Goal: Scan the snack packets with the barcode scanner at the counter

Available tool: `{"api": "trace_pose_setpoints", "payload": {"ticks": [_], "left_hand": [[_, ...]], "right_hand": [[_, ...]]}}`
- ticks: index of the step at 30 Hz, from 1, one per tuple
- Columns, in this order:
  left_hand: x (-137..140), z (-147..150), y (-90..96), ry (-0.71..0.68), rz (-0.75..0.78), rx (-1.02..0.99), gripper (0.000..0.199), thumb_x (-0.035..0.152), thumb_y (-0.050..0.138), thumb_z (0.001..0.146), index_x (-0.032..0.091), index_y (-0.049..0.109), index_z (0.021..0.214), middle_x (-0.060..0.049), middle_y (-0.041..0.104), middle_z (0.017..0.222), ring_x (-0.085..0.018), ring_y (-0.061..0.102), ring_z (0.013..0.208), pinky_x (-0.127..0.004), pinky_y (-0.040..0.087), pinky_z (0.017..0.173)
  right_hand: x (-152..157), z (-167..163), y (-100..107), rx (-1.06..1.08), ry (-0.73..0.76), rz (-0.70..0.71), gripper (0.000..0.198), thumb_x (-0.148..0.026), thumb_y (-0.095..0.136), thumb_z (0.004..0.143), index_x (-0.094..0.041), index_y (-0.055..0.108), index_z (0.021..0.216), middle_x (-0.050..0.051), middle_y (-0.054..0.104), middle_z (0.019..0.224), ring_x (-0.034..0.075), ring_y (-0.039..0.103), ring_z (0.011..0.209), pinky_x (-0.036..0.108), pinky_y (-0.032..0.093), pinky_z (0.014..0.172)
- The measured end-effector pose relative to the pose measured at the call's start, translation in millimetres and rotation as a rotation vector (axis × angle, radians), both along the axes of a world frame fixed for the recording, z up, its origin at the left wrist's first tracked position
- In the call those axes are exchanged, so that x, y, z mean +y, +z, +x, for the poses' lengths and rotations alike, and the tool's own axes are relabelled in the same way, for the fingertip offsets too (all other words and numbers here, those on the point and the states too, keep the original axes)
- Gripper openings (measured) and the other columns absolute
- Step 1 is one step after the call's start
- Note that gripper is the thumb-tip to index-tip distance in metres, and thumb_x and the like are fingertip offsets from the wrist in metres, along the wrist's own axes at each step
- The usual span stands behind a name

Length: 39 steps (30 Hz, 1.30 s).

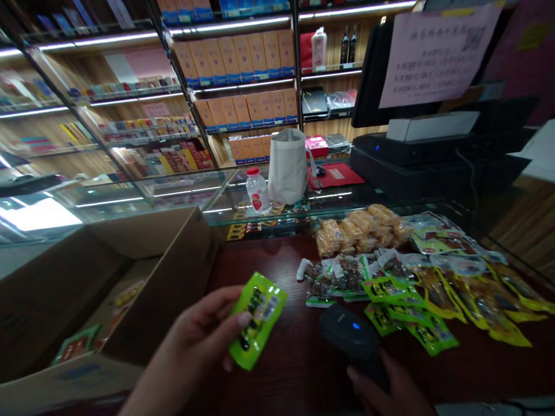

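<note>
Between the thumb and fingers of my left hand is a bright green snack packet, its barcode facing up towards me. My right hand grips the handle of a black barcode scanner, which shows a small blue light on top. The scanner's head is to the right of the packet, apart from it. Several similar green packets lie in a pile just beyond the scanner. Behind them sit clear bags of dark snacks, and yellow-edged packs spread to the right.
An open cardboard box with a few packets inside stands at the left. Bagged pastries lie at the back of the dark red counter. Beyond are a plastic bottle, a white bag and a monitor.
</note>
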State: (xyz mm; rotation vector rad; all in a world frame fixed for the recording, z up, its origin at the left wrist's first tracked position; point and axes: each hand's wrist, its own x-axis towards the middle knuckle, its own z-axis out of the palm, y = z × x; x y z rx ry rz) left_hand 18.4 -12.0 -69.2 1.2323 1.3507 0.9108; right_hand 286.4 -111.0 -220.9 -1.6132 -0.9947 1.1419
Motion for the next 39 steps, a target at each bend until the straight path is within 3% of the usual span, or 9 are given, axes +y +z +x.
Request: {"api": "trace_pose_setpoints", "payload": {"ticks": [4,7,13,19,23,27,34,39], "left_hand": [[-24.1,54.6,-53.6,-0.054,-0.161,-0.315,0.051,0.048,0.089,0.058,0.019,0.077,0.099,-0.004,0.070,0.067,-0.011,0.055,0.046,-0.020,0.045,0.040],[-32.0,72.1,-69.0,-0.109,-0.213,-0.412,0.051,0.041,0.092,0.058,0.021,0.077,0.102,-0.005,0.073,0.078,-0.012,0.058,0.053,-0.019,0.048,0.045],[-36.5,85.6,-64.5,-0.106,-0.240,-0.372,0.049,0.042,0.095,0.050,0.019,0.077,0.089,-0.006,0.074,0.078,-0.012,0.059,0.052,-0.020,0.047,0.044],[-31.4,84.6,-65.2,0.017,-0.204,-0.290,0.046,0.041,0.096,0.042,0.018,0.077,0.077,-0.003,0.073,0.066,-0.013,0.060,0.052,-0.019,0.044,0.044],[-29.8,83.2,-64.4,-0.049,-0.206,-0.265,0.041,0.038,0.097,0.040,0.017,0.075,0.068,-0.001,0.070,0.059,-0.011,0.057,0.048,-0.019,0.044,0.046],[-33.5,86.9,-62.9,-0.137,-0.236,-0.288,0.039,0.041,0.096,0.045,0.016,0.070,0.060,0.001,0.065,0.052,-0.009,0.054,0.046,-0.017,0.042,0.046],[-34.8,90.2,-79.2,-0.122,-0.285,-0.460,0.038,0.034,0.096,0.050,0.017,0.073,0.076,-0.004,0.076,0.075,-0.015,0.069,0.066,-0.024,0.056,0.066],[-34.7,96.2,-87.4,-0.045,-0.333,-0.495,0.035,0.032,0.096,0.050,0.016,0.073,0.071,-0.003,0.074,0.070,-0.012,0.066,0.058,-0.020,0.053,0.057]], "right_hand": [[-6.4,12.4,1.3,0.098,0.036,-0.035,0.051,-0.069,0.067,0.079,-0.018,0.063,0.083,0.001,0.064,0.058,0.019,0.059,0.053,0.026,0.046,0.053],[-9.6,16.7,11.4,0.186,0.013,0.020,0.059,-0.074,0.063,0.081,-0.015,0.064,0.086,-0.003,0.055,0.049,0.014,0.049,0.043,0.024,0.039,0.048],[-12.6,10.6,31.0,0.272,-0.133,0.122,0.058,-0.073,0.071,0.077,-0.016,0.065,0.083,0.003,0.067,0.069,0.010,0.048,0.044,0.023,0.041,0.049],[-15.5,11.2,27.0,0.189,-0.082,0.106,0.057,-0.073,0.069,0.077,-0.016,0.064,0.075,-0.001,0.057,0.050,0.014,0.050,0.044,0.024,0.041,0.046],[-13.5,9.3,29.2,0.161,-0.036,0.081,0.051,-0.068,0.069,0.080,-0.017,0.065,0.082,-0.002,0.058,0.049,0.016,0.052,0.045,0.024,0.043,0.045],[-9.4,1.9,38.9,0.097,-0.192,0.088,0.047,-0.057,0.077,0.071,-0.017,0.067,0.093,-0.002,0.061,0.050,0.019,0.058,0.047,0.026,0.049,0.048],[-8.1,-3.8,38.5,0.120,-0.285,0.119,0.043,-0.060,0.076,0.073,-0.020,0.063,0.080,-0.003,0.061,0.051,0.018,0.057,0.047,0.026,0.049,0.048],[-4.6,-0.6,42.1,0.166,-0.331,0.117,0.048,-0.061,0.078,0.071,-0.018,0.063,0.087,-0.004,0.061,0.050,0.017,0.057,0.047,0.025,0.049,0.050]]}}
